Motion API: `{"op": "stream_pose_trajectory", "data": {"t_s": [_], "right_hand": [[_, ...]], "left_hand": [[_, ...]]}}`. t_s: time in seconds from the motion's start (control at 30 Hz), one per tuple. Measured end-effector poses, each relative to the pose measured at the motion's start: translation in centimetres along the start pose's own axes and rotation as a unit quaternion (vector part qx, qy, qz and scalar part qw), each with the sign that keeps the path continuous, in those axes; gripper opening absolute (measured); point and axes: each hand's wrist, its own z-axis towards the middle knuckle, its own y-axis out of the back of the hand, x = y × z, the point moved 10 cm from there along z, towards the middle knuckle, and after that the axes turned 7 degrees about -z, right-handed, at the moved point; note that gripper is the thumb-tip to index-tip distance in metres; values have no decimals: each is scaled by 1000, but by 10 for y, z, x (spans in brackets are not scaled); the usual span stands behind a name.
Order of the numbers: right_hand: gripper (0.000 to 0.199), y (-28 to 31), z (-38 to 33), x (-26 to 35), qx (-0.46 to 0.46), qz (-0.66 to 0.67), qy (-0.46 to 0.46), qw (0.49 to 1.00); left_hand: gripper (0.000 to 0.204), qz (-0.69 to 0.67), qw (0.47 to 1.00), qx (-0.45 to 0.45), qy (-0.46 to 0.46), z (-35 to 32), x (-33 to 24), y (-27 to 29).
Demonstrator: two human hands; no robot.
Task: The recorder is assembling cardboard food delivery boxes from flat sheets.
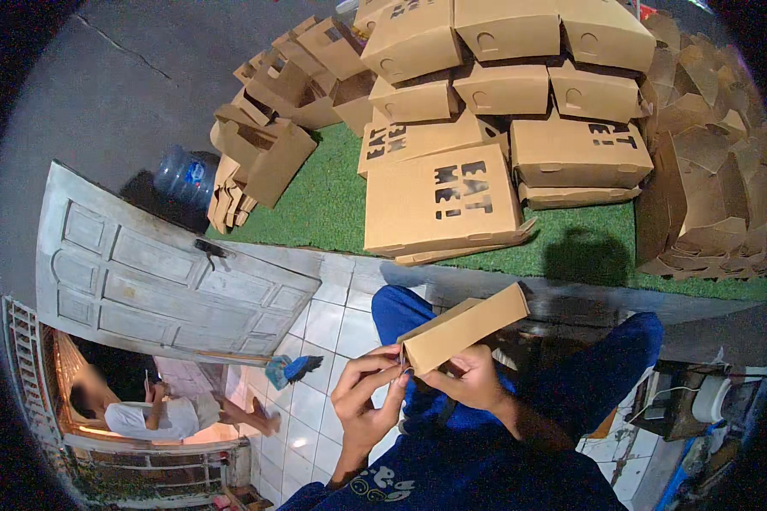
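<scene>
Above my lap I hold a narrow brown cardboard box [469,328], tilted so its right end sits higher. The fingers of my left hand [368,399] pinch the flaps and edge at its left end. My right hand [475,381] grips the box's near side from below, thumb and fingers pressed against the cardboard. Part of the left end is hidden behind my fingers. Just beyond the box, closed brown boxes with dark printing [418,204] lie stacked on a green turf-covered table [324,200].
Open cardboard trays [699,200] crowd the table's right side, and more open boxes [273,157] stand at left. A clear blue water jug [184,175] is beside the table. Left are a white panelled door [162,260], a blue broom head [294,370] and a seated person [153,417].
</scene>
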Motion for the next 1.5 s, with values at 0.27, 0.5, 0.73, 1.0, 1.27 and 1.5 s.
{"op": "stream_pose_trajectory", "data": {"t_s": [0.27, 0.5, 0.73, 1.0, 1.27, 1.5], "right_hand": [[23, 6, -1, -1, 0, -5, 0, 1000], [29, 12, 2, 11, 6, -68, 40, 997], [30, 17, 0, 28, -11, -161, 86, 983], [26, 18, -4, 48, -43, -250, 117, 960], [24, 17, 1, 43, -63, -241, 105, 963], [29, 13, -3, 32, -46, -245, 76, 965]], "left_hand": [[17, 18, 999, 41, -16, 2, -2, -10], [15, -22, 998, 37, 37, 2, 6, -12], [19, -91, 994, 21, 56, -3, 21, -18], [21, -63, 997, -9, 48, 1, 22, -21], [15, 149, 985, -7, -88, 1, -3, -32], [16, 114, 989, -17, -90, -2, 8, -31]]}}
